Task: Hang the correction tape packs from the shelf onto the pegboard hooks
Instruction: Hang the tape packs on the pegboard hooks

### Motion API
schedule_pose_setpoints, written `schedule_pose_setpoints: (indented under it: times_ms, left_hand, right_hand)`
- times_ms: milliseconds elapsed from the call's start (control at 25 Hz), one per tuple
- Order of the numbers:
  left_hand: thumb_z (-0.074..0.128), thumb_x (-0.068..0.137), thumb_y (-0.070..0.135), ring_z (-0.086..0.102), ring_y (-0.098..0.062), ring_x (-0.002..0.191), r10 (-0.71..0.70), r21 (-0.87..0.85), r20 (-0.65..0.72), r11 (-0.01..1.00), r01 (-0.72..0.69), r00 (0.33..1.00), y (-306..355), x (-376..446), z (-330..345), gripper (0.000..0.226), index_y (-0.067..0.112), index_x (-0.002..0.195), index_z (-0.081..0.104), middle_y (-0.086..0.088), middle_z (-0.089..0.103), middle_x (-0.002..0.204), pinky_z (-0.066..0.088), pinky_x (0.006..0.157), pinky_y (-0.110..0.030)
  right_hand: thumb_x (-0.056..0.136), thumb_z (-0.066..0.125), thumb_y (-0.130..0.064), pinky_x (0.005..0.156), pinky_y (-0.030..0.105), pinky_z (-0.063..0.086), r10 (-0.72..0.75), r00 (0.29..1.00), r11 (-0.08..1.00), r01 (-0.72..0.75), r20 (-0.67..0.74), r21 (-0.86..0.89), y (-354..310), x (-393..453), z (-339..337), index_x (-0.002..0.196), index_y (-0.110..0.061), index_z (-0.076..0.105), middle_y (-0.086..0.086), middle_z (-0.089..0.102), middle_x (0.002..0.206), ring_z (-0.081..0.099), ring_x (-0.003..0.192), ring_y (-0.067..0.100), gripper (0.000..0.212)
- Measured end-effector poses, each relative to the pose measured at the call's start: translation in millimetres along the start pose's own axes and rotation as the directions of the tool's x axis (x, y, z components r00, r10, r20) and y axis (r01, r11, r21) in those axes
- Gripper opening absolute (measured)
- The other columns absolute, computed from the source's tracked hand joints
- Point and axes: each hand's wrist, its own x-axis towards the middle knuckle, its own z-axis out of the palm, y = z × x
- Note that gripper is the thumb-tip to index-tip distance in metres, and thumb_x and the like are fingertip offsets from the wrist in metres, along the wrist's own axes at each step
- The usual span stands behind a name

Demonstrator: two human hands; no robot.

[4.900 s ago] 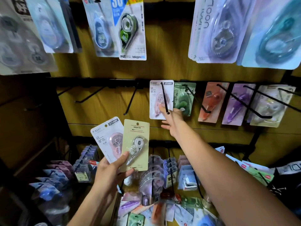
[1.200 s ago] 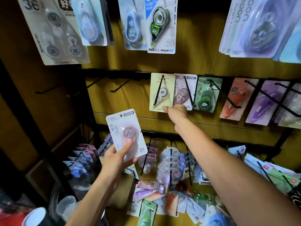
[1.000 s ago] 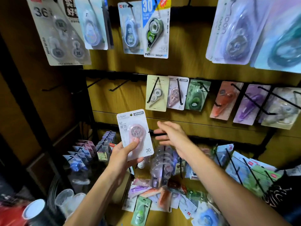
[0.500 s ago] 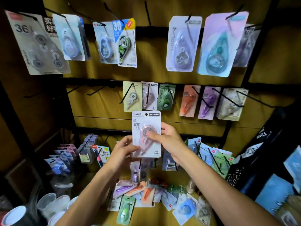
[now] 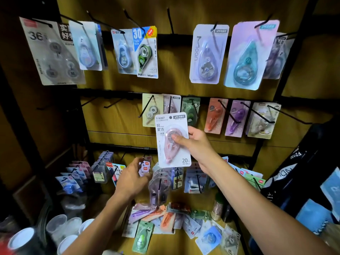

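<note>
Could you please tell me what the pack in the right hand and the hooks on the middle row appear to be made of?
The pack looks like a matte white printed card with a clear glossy plastic bubble: light glints over the pink dispenser. The hooks look like thin black-coated metal wire, straight and slender; the coating type is unclear.

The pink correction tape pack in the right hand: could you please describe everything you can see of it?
The pink correction tape pack is a white-grey card printed "T-9267" at top left and "20m" at bottom right, with a clear blister over a pink teardrop dispenser. A small dark hang hole sits near the top. It is held upright, facing the camera, in front of the middle hook row, on no hook. The right hand pinches its right edge, thumb on the blister. The left hand is below, apart from it.
</note>
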Motion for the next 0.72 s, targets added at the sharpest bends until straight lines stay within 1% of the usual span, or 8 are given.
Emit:
schedule_pose_setpoints:
  times_ms: [80, 160, 280, 320, 400, 520, 600, 720]
  left_hand:
    - [0.069, 0.087, 0.027, 0.054, -0.015, 0.086, -0.001, -0.020, 0.011, 1.000, 0.001, 1.000, -0.6, -0.9, -1.3, 0.046, 0.018, 0.128, 0.051, 0.004, 0.058, 0.103, 0.039, 0.074, -0.024]
    - [0.070, 0.087, 0.028, 0.055, -0.015, 0.087, -0.007, -0.040, 0.021, 0.999, 0.008, 1.000, -3.1, 0.0, -3.2, 0.049, 0.018, 0.130, 0.051, 0.006, 0.055, 0.103, 0.040, 0.074, -0.024]
    - [0.071, 0.086, 0.032, 0.056, -0.015, 0.089, -0.029, -0.044, 0.025, 0.999, 0.030, 0.999, -7.5, 2.4, -4.4, 0.052, 0.020, 0.131, 0.050, 0.002, 0.060, 0.111, 0.042, 0.076, -0.025]
    - [0.071, 0.086, 0.031, 0.055, -0.014, 0.088, -0.028, -0.040, 0.021, 0.999, 0.028, 0.999, -8.3, 3.0, -4.2, 0.051, 0.020, 0.131, 0.051, 0.001, 0.061, 0.113, 0.042, 0.075, -0.025]
    - [0.071, 0.086, 0.029, 0.055, -0.013, 0.087, -0.024, -0.037, 0.014, 0.999, 0.024, 1.000, -8.2, 3.3, -3.7, 0.050, 0.020, 0.131, 0.051, 0.004, 0.060, 0.109, 0.040, 0.074, -0.023]
    - [0.071, 0.086, 0.025, 0.058, -0.015, 0.086, -0.025, -0.075, 0.019, 0.997, 0.026, 1.000, -8.2, 5.1, -1.4, 0.046, 0.019, 0.128, 0.052, 0.003, 0.062, 0.106, 0.042, 0.074, -0.024]
    - [0.070, 0.087, 0.024, 0.058, -0.015, 0.085, -0.019, -0.080, 0.014, 0.997, 0.020, 1.000, -9.0, 8.8, 0.8, 0.043, 0.019, 0.126, 0.053, 0.005, 0.059, 0.100, 0.042, 0.074, -0.024]
    - [0.070, 0.087, 0.025, 0.055, -0.012, 0.083, 0.008, -0.062, 0.007, 0.998, -0.008, 1.000, -14.0, 19.6, 5.2, 0.040, 0.019, 0.122, 0.054, 0.009, 0.055, 0.096, 0.039, 0.072, -0.023]
  right_hand:
    - [0.087, 0.070, -0.009, 0.065, 0.028, 0.059, 0.015, 1.000, 1.000, -0.015, 0.001, -0.006, 3.7, 2.3, 5.2, 0.104, -0.016, 0.066, 0.000, 0.075, 0.097, 0.073, 0.077, 0.009, 0.019]
    - [0.087, 0.070, -0.010, 0.066, 0.029, 0.059, 0.018, 1.000, 1.000, -0.018, -0.005, -0.002, 6.2, 4.2, 9.3, 0.106, -0.015, 0.067, 0.002, 0.075, 0.100, 0.074, 0.079, 0.012, 0.020]
    - [0.087, 0.071, -0.011, 0.071, 0.035, 0.060, 0.019, 0.999, 1.000, -0.019, -0.036, 0.022, 8.1, 4.2, 11.6, 0.111, -0.012, 0.068, 0.005, 0.076, 0.104, 0.074, 0.086, 0.019, 0.024]
    - [0.087, 0.071, -0.011, 0.072, 0.037, 0.061, 0.024, 0.998, 0.999, -0.023, -0.054, 0.032, 8.2, 4.0, 12.0, 0.110, -0.013, 0.068, 0.005, 0.076, 0.103, 0.074, 0.087, 0.020, 0.023]
    - [0.087, 0.071, -0.011, 0.074, 0.040, 0.061, 0.036, 0.995, 0.999, -0.033, -0.090, 0.036, 9.5, 5.3, 12.8, 0.105, -0.015, 0.069, 0.005, 0.076, 0.101, 0.074, 0.086, 0.021, 0.019]
    - [0.087, 0.072, -0.012, 0.074, 0.041, 0.061, 0.034, 0.989, 0.999, -0.033, -0.146, 0.014, 10.9, 15.9, 15.9, 0.096, -0.020, 0.069, 0.003, 0.076, 0.098, 0.074, 0.086, 0.022, 0.013]
    - [0.086, 0.073, -0.015, 0.076, 0.044, 0.061, 0.050, 0.979, 0.999, -0.052, -0.196, -0.004, 14.6, 31.9, 16.5, 0.095, -0.018, 0.069, 0.003, 0.075, 0.098, 0.073, 0.088, 0.025, 0.011]
    - [0.081, 0.079, -0.028, 0.082, 0.054, 0.058, 0.117, 0.947, 0.992, -0.128, -0.299, -0.020, 26.5, 71.6, 13.5, 0.093, -0.015, 0.069, 0.007, 0.075, 0.098, 0.071, 0.097, 0.031, 0.020]
